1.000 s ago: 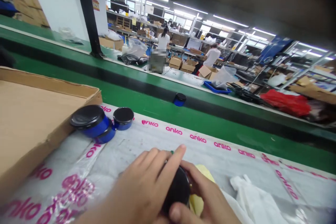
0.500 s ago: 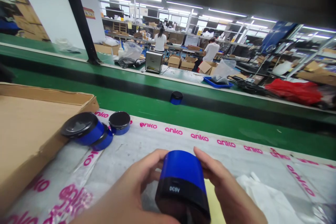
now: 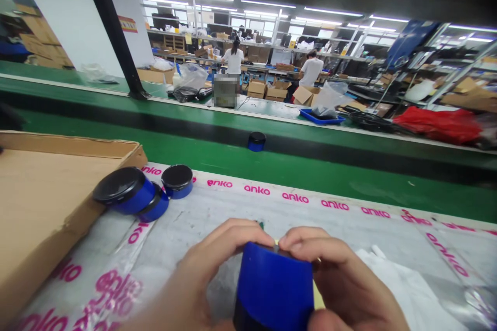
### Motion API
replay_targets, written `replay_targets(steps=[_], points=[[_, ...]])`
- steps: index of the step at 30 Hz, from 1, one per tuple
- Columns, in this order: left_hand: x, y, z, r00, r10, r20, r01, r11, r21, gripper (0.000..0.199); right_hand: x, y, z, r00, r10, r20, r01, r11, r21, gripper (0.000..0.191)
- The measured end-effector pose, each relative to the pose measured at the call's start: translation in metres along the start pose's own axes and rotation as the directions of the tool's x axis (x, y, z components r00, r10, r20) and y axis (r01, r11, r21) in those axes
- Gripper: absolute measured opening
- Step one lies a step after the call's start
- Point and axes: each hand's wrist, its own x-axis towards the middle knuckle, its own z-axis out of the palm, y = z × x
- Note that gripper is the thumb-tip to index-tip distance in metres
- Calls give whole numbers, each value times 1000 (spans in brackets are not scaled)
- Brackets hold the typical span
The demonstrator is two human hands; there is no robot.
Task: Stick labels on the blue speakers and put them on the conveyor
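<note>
Between my two hands is a blue and black round device [image 3: 275, 284], blue side up toward me, its lower black part cut off by the bottom edge. My left hand [image 3: 209, 269] is closed around its left side, with fingertips at the top edge. My right hand [image 3: 345, 274] grips the right side, fingers bent over the top and the thumb low on the near face. Three similar devices stand at the left: one blue and black device [image 3: 126, 191] leans on another [image 3: 155, 207], and a third [image 3: 177, 181] is beside them.
A shallow cardboard box [image 3: 50, 181] lies at the left. White plastic sheeting with pink print [image 3: 217, 207] covers the work surface. A white cloth or bag [image 3: 399, 284] lies at the right. Beyond runs a green belt [image 3: 349, 181] bearing another blue device [image 3: 257, 141]. Two people work in the background.
The device has turned in my hands, so its DC5V marking is out of sight and more blue shows. My right fingers have moved in over its top edge, closer to my left fingers.
</note>
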Motion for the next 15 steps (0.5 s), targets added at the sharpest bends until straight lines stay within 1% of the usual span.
replay_targets(steps=[3, 7, 11, 13, 15], points=[[1, -1, -2, 1000, 17, -4, -17, 1000, 23, 66, 3, 3, -2, 998, 58, -3, -58, 995, 75, 28], [-1, -4, -7, 998, 57, 10, -57, 995, 76, 69, 2, 9, 2, 996, 76, -50, -67, 985, 159, 27], [-1, -5, -8, 996, 82, 23, -85, 983, 161, 71, 2, 11, 8, 993, 113, -33, -104, 971, 213, 28], [0, -6, -7, 997, 73, 30, -78, 979, 190, 74, 3, 10, 11, 986, 164, -42, -149, 957, 247, 27], [1, -7, -5, 997, 61, 38, -68, 974, 216, 75, 4, 10, 13, 970, 236, -54, -208, 924, 321, 25]])
